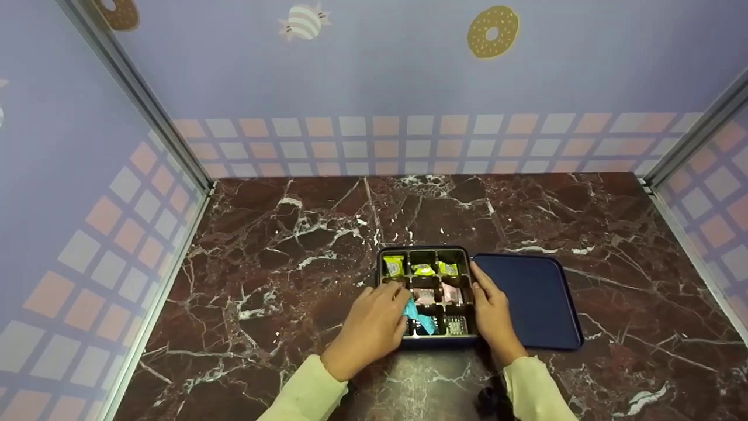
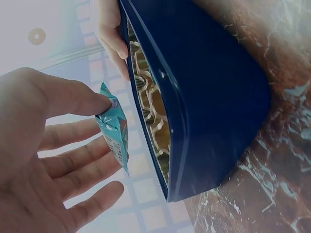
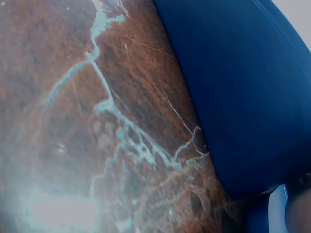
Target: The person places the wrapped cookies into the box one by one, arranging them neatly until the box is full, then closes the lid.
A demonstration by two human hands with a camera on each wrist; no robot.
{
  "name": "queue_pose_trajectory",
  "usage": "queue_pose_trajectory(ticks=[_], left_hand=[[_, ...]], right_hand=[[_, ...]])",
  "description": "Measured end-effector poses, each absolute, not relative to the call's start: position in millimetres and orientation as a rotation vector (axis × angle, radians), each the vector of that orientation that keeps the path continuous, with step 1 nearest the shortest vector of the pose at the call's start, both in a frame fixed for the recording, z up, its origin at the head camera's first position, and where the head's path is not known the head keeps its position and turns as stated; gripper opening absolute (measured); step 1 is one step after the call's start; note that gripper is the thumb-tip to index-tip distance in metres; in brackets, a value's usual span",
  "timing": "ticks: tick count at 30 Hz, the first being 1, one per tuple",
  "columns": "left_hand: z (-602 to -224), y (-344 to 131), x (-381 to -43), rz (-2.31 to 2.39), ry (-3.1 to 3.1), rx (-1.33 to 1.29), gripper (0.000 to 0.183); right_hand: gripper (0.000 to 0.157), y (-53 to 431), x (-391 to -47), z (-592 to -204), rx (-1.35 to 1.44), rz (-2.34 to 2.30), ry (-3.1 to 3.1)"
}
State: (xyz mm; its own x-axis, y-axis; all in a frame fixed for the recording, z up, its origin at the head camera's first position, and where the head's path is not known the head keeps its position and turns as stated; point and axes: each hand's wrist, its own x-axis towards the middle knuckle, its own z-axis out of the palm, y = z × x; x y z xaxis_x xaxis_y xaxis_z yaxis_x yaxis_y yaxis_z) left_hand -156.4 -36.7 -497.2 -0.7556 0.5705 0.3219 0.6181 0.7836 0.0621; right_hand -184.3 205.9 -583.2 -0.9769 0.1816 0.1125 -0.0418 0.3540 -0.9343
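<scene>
A dark blue box [image 2: 223, 92] with a gold divided insert stands on the marbled table. My left hand [image 1: 377, 318] is over its front left part and pinches a small turquoise wrapped packet [image 2: 114, 128] between thumb and fingers, just outside the rim in the left wrist view. More turquoise wrapper [image 1: 426, 324] overlaps the front middle compartment. Yellow-green packets [image 1: 394, 266] lie in the back row, pink packets [image 1: 425, 296] in the middle row. My right hand [image 1: 494, 310] rests along the box's right side, fingers fairly straight at the rim; the left hand hides some compartments.
A flat dark blue lid [image 1: 529, 301] lies on the table against the box's right side. The brown-red marbled table [image 1: 280, 280] extends around both. Light purple panels [image 1: 385, 70] with a checked band enclose the back and sides.
</scene>
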Motion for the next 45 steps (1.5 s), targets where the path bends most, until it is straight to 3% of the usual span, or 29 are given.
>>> queue_pose_trajectory(ticks=[16,26,38,45], left_hand=[[-499.9,-19.5,-154.3,-0.270,-2.638,-0.976,0.024],[-500.1,-5.9,-153.5,-0.242,-2.677,-0.993,0.031],[-503.2,7.6,-154.1,-0.267,-2.691,-1.021,0.027],[-505.5,15.4,-155.2,-0.255,-2.638,-1.063,0.025]], right_hand=[[0.043,207.1,-184.3,-585.7,-0.081,1.680,-2.417],[0.043,207.1,-183.5,-585.1,-0.105,1.701,-2.410],[0.043,195.1,-170.7,-548.7,-0.125,1.697,-2.453],[0.043,203.2,-179.4,-576.4,-0.103,1.673,-2.421]])
